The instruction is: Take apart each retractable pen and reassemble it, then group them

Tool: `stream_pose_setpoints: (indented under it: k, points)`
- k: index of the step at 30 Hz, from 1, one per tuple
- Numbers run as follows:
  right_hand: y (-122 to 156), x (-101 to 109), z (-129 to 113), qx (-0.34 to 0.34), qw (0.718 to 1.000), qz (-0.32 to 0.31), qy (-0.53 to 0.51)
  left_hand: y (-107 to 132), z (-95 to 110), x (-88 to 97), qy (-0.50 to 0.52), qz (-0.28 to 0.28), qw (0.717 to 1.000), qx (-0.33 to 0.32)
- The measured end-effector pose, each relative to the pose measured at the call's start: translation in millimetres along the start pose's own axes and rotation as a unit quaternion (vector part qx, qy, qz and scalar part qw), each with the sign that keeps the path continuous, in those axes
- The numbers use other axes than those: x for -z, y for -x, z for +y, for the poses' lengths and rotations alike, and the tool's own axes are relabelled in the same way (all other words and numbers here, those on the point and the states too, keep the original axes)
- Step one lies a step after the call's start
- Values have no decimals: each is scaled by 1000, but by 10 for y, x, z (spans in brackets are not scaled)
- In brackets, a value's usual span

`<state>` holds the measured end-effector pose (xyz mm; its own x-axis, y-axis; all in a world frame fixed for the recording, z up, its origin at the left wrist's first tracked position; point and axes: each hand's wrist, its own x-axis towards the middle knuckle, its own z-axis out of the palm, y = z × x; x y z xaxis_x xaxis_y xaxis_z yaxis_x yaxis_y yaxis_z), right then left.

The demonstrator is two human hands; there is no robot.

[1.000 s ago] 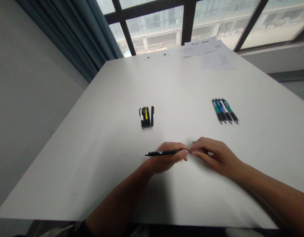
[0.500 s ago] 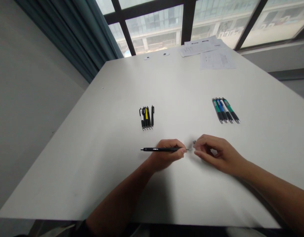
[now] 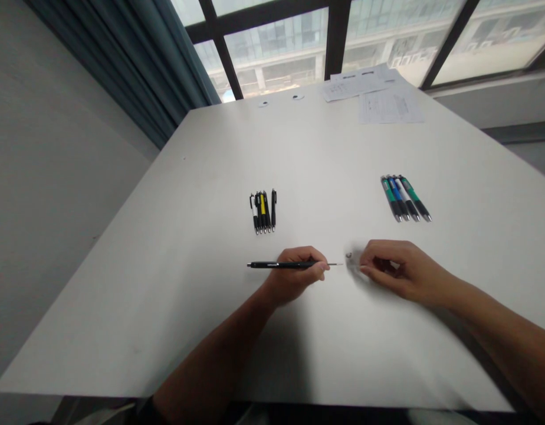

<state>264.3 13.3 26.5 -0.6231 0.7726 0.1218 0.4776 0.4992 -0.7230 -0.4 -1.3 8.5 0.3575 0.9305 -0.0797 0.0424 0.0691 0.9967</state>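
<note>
My left hand [image 3: 299, 271] is closed around a black pen [image 3: 266, 265], which lies level with its push button pointing left. From the pen's right end, past my fingertips, a thin refill [image 3: 335, 264] sticks out bare. A small silvery pen tip [image 3: 348, 255] rests on the table just right of the refill's point. Further right, my right hand [image 3: 396, 265] has curled fingers, with thumb and forefinger pinched together. Whatever lies between those fingertips, if anything, is too small to make out.
On the white table [image 3: 188, 236], several slim pens [image 3: 262, 212] lie side by side beyond my left hand. Several thicker green, blue and white pens [image 3: 404, 199] lie at the right. Papers [image 3: 387, 106] and two small white pieces [image 3: 298, 97] are near the window.
My right hand has drawn back to the right, away from the refill, and the small silvery tip shows fully. My left hand has shifted slightly left with the pen, and more refill shows.
</note>
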Motion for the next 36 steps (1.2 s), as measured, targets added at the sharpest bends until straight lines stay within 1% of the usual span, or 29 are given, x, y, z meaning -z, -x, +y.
stream_pose_setpoints:
  k: [3,5,10,14,19,26,28,30,34,36]
  points:
    - [-27,7,76,-11,997,-7,75,-5,-15,9,12,0,1000,7]
    - [-38,-10,105,-19,995,1,93,-5,-5,8,7,-5,1000,10]
    - [-26,-46,126,-43,994,34,94,1,48,-10,-7,-7,1000,18]
    - [-17,-55,136,-47,993,55,96,-1,59,-19,-9,-14,1000,18]
    - [-24,-67,141,-46,992,50,107,-3,29,-14,-6,-16,1000,14]
    - [-41,-75,125,-56,990,73,105,-6,41,-7,-8,-20,1000,16]
    - [-30,-62,102,-55,991,85,93,-4,47,-8,-12,-23,1000,14]
    - [-12,-49,66,-49,993,86,60,0,53,-13,-26,-27,999,9]
    - [11,-74,-26,-30,996,62,-55,8,62,-42,-87,-44,995,-16]
    - [5,-113,-67,-12,995,48,-91,7,65,-61,-124,-55,990,-31]
